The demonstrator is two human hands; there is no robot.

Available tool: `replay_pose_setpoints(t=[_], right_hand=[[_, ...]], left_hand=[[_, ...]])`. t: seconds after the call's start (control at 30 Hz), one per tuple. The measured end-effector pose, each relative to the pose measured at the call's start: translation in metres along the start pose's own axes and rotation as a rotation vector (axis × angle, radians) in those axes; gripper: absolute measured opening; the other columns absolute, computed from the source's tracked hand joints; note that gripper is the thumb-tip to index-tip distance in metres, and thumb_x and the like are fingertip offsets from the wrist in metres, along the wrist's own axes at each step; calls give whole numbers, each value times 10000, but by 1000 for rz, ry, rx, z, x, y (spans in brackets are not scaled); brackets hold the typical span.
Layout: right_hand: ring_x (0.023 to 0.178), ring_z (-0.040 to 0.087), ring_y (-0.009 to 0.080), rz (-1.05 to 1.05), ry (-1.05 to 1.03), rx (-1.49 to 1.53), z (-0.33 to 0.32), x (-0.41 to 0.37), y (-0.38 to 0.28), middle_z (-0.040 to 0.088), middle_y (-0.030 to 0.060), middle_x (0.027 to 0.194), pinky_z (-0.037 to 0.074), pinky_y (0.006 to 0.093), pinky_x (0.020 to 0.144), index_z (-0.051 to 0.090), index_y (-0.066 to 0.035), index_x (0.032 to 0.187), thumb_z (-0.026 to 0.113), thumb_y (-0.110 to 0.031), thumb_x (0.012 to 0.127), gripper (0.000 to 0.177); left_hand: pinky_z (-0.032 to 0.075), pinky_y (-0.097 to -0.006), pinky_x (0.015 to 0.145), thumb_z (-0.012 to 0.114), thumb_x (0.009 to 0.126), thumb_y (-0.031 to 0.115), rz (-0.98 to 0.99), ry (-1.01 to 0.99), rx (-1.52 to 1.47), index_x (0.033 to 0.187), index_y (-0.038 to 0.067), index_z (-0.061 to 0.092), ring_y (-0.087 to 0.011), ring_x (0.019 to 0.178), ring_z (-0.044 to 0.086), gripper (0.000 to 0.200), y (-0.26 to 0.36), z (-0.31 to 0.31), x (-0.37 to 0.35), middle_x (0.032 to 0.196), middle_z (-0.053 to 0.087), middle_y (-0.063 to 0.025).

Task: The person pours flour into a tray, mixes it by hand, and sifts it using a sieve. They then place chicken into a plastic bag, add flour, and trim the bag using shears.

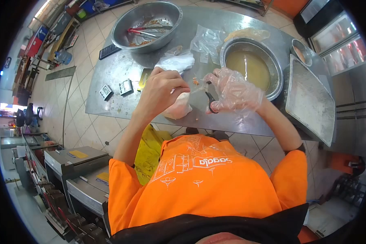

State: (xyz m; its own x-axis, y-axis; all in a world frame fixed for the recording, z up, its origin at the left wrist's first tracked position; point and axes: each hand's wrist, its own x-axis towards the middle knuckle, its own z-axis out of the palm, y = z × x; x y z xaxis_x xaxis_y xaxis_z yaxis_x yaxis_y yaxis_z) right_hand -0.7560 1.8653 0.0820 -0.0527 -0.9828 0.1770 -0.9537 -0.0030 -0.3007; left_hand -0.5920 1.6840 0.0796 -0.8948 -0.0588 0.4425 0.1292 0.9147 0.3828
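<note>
My left hand (162,90) is bare and pinches the top of a small white plastic bag (179,109) just above the steel table (122,67). My right hand (234,90) wears a clear plastic glove and grips black-handled scissors (210,104). The blades point toward the bag's upper end, between the two hands. Whether the blades touch the bag I cannot tell. Small orange crumbs (195,81) lie on the table between the hands.
A metal bowl of brownish liquid (252,67) stands right of my right hand, beside a flat metal tray (309,101). A big bowl holding tongs (146,24) is at the far left, with crumpled plastic bags (205,40) nearby. A yellow bag (150,150) hangs below the table edge.
</note>
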Motion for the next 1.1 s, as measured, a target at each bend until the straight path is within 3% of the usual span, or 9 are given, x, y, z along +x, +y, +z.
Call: replay_pose_setpoints(t=[0.07,0.17,0.3,0.37,0.63,0.83,0.9,0.93,1.1], right_hand=[[916,520,310,40,-205,8,-11,8,-2,528,200,933,415,396,823,515,-24,1158,720,-428,643,686],[888,551,326,-51,-348,101,-13,17,1,561,198,905,433,411,791,534,-18,1139,730,-404,639,662],[834,579,342,-139,-371,44,-1,35,7,594,183,832,453,412,747,552,-35,1126,719,-346,662,583],[710,610,346,-190,-315,70,3,39,16,605,185,706,477,409,663,652,-23,824,698,-304,669,324],[682,601,351,-257,-365,128,21,67,5,605,186,691,479,411,637,657,-11,808,682,-243,680,266],[708,595,362,-265,-287,237,28,59,-2,601,198,705,469,413,664,649,-2,844,697,-270,661,328],[718,592,366,-193,-303,252,24,56,-5,602,198,711,467,415,680,649,-3,894,708,-253,655,351],[743,594,367,-199,-284,216,25,54,-3,608,206,741,468,417,704,638,4,927,708,-291,657,407],[809,621,337,-55,-174,85,7,36,-23,633,194,787,477,408,747,657,-19,857,664,-391,690,408]], left_hand=[[386,-295,742,701,679,97,2,19,2,710,112,693,-182,715,522,36,-1,2,-2,732,618,13],[388,-298,754,700,684,94,-6,35,7,713,114,694,-182,724,525,36,2,3,-3,736,622,12],[377,-293,746,702,691,91,0,46,53,732,114,699,-180,722,537,47,0,2,-4,733,626,6],[368,-289,735,705,690,91,-38,55,18,739,113,699,-176,716,543,54,-3,0,-7,730,625,4],[337,-272,707,727,667,99,-39,145,-71,735,117,701,-144,723,569,75,-3,10,-14,743,639,14],[389,-280,881,784,625,115,-374,261,-35,931,87,676,-145,825,614,325,-18,-3,-48,891,680,-22],[424,-276,872,802,607,158,-726,-63,-531,970,52,668,-117,866,606,402,-48,-1,-78,897,680,-48],[472,-256,770,770,651,106,-689,-23,-531,946,5,665,-81,845,591,329,-64,12,-89,871,677,-45],[478,-230,712,716,729,51,-647,271,-715,907,-37,675,-77,776,598,202,-69,49,-93,844,679,-43]])
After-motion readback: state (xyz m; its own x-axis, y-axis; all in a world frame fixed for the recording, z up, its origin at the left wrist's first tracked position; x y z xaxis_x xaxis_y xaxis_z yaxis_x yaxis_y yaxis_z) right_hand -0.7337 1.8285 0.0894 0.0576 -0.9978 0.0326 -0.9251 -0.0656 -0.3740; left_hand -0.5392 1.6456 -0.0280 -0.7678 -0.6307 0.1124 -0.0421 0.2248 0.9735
